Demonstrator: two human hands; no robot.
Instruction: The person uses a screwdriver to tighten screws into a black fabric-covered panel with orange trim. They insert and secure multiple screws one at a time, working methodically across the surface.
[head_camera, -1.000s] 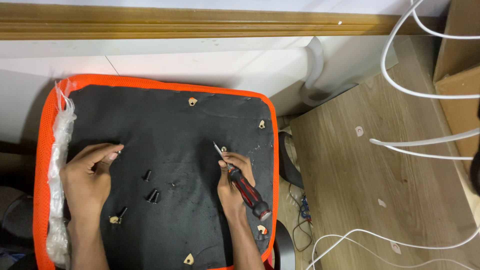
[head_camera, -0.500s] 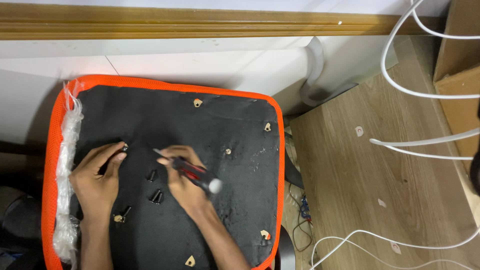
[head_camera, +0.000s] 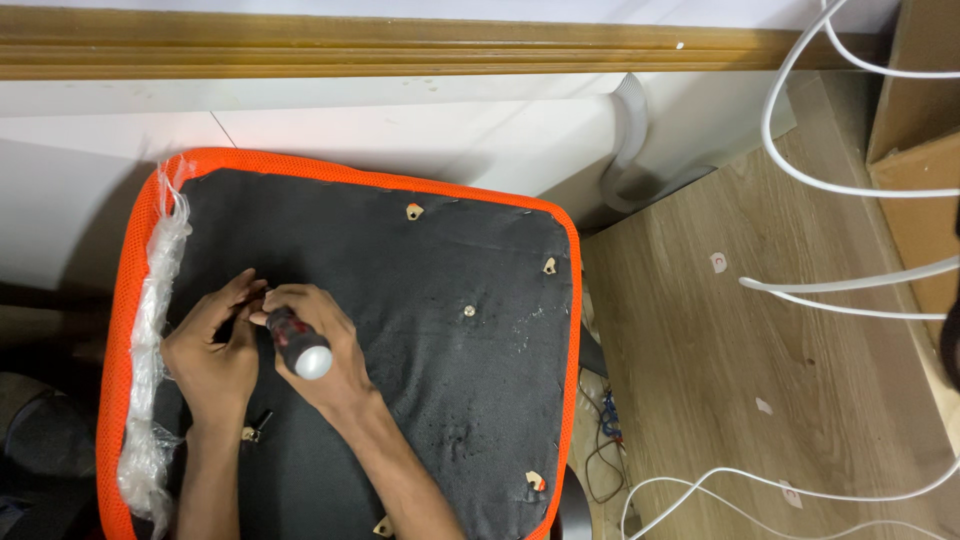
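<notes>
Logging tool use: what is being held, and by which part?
The right hand grips a screwdriver by its red-and-black handle; the left hand steadies its hidden tip.

The seat base is covered underneath in matt black cloth, slightly fuzzy, edged with bright orange mesh fabric. Crinkled clear plastic wrap clings glossy along one side. The screwdriver has a smooth plastic handle, red and black, with a shiny pale cap. Small brassy metal fittings dot the cloth. The floor is smooth wood-look laminate; the cables are glossy white plastic.
</notes>
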